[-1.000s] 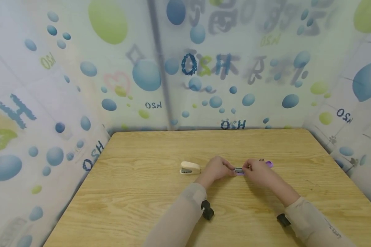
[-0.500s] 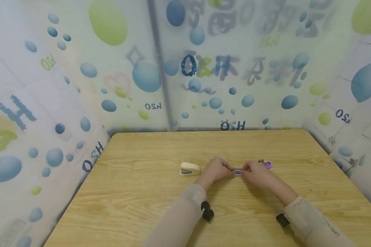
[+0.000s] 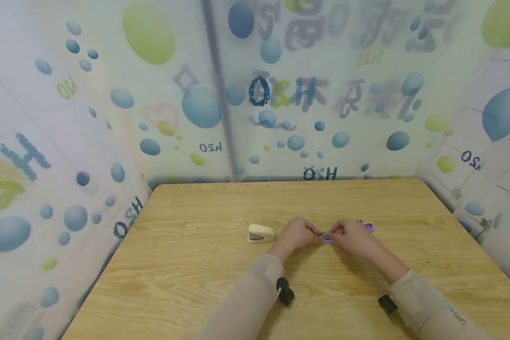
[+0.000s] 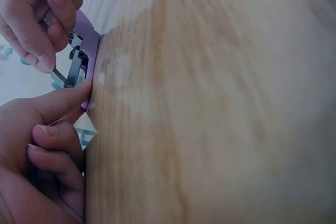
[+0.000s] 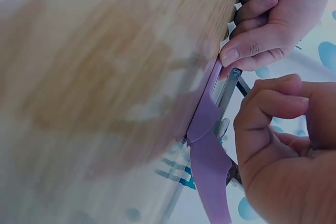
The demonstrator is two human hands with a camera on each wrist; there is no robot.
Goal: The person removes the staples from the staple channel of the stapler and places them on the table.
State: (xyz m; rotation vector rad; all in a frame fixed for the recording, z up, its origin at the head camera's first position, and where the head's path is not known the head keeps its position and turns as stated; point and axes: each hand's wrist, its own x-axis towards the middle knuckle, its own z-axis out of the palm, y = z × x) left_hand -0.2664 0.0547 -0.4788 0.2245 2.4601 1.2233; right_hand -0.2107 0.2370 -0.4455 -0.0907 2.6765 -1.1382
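Note:
A purple stapler lies spread open on the table, its upper arm swung back to the right. My left hand holds the stapler's front end between thumb and forefinger, as the left wrist view shows; the other fingers are curled. My right hand pinches a thin dark metal strip over the metal magazine. The strip slants and its lower end meets the magazine's front end. Whether it is a row of staples I cannot tell. In the head view the hands partly cover the stapler.
A cream stapler stands on the wooden table, left of my left hand. Patterned curtains hang behind the table's far edge and along both sides.
My right hand's fingertips have shifted slightly left, toward the left hand and the stapler's front end. The left hand keeps its place on the stapler.

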